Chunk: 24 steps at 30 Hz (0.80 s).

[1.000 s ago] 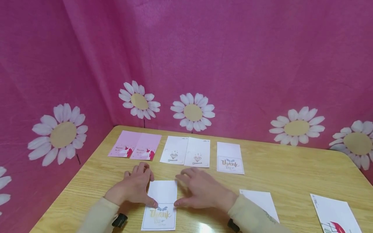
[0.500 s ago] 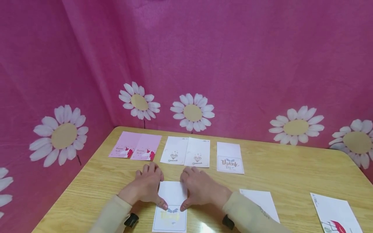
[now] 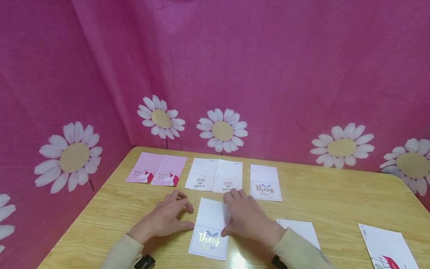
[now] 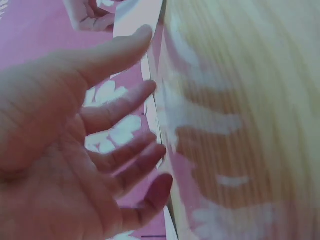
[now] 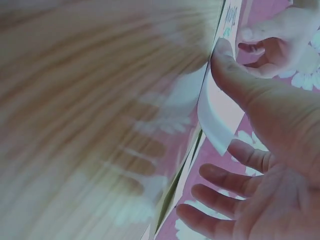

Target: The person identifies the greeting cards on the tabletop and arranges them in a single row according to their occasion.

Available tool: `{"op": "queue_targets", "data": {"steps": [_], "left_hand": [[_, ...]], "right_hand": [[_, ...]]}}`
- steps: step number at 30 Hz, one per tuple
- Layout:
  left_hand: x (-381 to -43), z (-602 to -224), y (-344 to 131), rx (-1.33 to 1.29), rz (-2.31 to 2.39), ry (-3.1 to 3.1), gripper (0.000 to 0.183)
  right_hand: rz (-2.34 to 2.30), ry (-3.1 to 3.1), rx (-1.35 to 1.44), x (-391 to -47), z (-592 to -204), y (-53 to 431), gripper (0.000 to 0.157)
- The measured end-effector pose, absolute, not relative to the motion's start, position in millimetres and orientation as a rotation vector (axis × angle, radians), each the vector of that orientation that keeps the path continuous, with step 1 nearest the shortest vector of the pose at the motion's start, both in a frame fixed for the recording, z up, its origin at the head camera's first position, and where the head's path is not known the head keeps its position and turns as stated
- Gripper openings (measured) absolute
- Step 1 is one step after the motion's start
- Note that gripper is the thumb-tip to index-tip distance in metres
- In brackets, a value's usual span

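A white thank-you card (image 3: 209, 228) with gold lettering and a small blue motif lies slightly turned between the two hands in the head view. My right hand (image 3: 248, 218) pinches its right side, thumb at the lower edge and fingers by the upper corner. In the right wrist view that corner of the card (image 5: 220, 115) bows up between the thumb and index finger. My left hand (image 3: 166, 218) is spread beside the card's left edge, thumb tip close to it. Its fingers are loosely bent and hold nothing, as the left wrist view of the hand (image 4: 65, 145) shows.
Along the table's back lie two pink cards (image 3: 168, 170), two white diamond cards (image 3: 201, 173) and another thank-you card (image 3: 265, 183). Right of the right forearm are a white card (image 3: 302, 229) and one with a red picture (image 3: 386, 243). A pink daisy-print curtain (image 3: 268, 74) hangs behind.
The thank-you card has slid right and slightly away from me, turning a little. My right hand has moved right with it, while the left hand has come off its left edge.
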<state>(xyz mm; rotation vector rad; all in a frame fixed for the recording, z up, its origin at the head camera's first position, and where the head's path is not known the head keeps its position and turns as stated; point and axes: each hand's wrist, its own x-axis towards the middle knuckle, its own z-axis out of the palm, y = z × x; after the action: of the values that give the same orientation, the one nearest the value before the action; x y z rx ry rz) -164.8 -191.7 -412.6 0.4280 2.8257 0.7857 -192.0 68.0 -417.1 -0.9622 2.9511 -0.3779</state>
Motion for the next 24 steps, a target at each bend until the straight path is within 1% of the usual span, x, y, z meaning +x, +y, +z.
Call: {"op": "queue_targets", "data": {"steps": [5, 11, 14, 19, 24], "left_hand": [[-167, -412, -179, 0.535, 0.877, 2.773, 0.024], [-169, -415, -165, 0.594, 1.036, 2.690, 0.018], [-169, -416, -157, 0.562, 1.179, 2.587, 0.019], [-167, -417, -146, 0.438, 1.338, 2.456, 0.025], [-169, -417, -139, 0.372, 1.418, 2.405, 0.025]], "right_hand": [[-0.376, 2.986, -0.953, -191, -417, 78, 0.080], [-0.391, 2.977, -0.920, -190, -418, 88, 0.086], [-0.411, 2.962, -0.919, -189, -419, 95, 0.085], [-0.420, 2.960, -0.948, -187, -420, 104, 0.082], [-0.476, 2.954, -0.953, -186, -420, 113, 0.077]]}}
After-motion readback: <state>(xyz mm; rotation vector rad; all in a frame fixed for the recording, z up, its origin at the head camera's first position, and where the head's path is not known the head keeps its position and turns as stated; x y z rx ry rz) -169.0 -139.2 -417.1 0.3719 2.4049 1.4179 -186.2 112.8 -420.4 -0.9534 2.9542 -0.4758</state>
